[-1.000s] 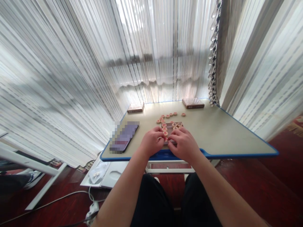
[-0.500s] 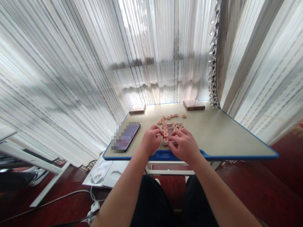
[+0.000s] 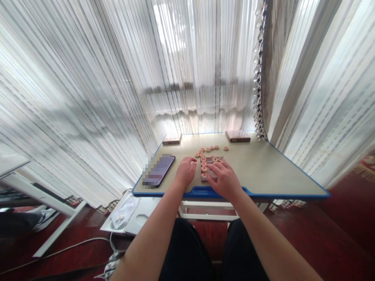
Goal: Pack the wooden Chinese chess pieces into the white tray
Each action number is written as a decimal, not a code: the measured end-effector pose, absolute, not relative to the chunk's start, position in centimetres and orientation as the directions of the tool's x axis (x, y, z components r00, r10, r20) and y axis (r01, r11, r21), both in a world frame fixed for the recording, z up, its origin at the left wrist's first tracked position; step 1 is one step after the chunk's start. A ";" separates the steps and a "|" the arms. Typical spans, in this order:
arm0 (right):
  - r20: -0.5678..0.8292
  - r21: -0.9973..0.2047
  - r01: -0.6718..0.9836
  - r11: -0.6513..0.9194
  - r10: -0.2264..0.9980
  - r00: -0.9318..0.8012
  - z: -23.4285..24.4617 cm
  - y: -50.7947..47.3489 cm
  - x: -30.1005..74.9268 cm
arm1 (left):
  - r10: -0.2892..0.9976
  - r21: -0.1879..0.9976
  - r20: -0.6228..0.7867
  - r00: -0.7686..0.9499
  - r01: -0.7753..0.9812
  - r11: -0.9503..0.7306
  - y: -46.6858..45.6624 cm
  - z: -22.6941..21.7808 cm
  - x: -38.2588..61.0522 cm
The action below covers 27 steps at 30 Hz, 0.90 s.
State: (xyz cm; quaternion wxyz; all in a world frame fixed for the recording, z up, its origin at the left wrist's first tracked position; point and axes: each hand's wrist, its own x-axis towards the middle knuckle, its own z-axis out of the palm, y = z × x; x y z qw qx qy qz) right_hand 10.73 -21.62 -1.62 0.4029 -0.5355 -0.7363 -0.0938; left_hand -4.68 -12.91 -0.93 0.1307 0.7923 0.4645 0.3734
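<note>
A small shallow box [image 3: 213, 159] sits near the table's front edge. Down its left side runs a column of round xiangqi pieces [image 3: 204, 168] with red characters. Dark-marked pieces [image 3: 215, 159] fill part of its far right corner. My right hand [image 3: 225, 177] reaches over the box with fingers apart, thumb and index close to the column's nearest pieces. Whether they touch is unclear, and the hand covers the box's right part. Left of the box, my left hand [image 3: 186, 171] hovers with loosely stretched fingers and nothing in them.
Several loose xiangqi pieces [image 3: 208, 149] lie beyond the box. A phone [image 3: 161, 171] rests on the left of the table [image 3: 269, 171]. Two flat boxes stand at the back, one left [image 3: 172, 139] and one right [image 3: 238, 136]. Sheer curtains [image 3: 193, 58] hang behind.
My left hand has drawn back left, away from the column of pieces. My right hand stays over the box, its fingers a little more spread. The camera view has shifted slightly.
</note>
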 end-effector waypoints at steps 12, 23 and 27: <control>0.405 -0.643 0.729 0.236 0.912 0.062 0.7 -12.3 18.2 | 0.962 0.385 0.246 0.119 0.899 -0.210 -10.1 -0.3 -3.0; 0.453 -0.428 0.897 0.112 0.885 0.106 -3.4 -8.0 21.5 | 0.978 0.271 0.203 0.050 0.957 -0.106 -3.3 1.1 -1.2; 0.325 -0.393 0.912 0.117 0.945 0.019 -3.6 -8.1 21.0 | 0.929 0.309 0.339 0.150 0.915 -0.261 -2.8 0.3 -0.6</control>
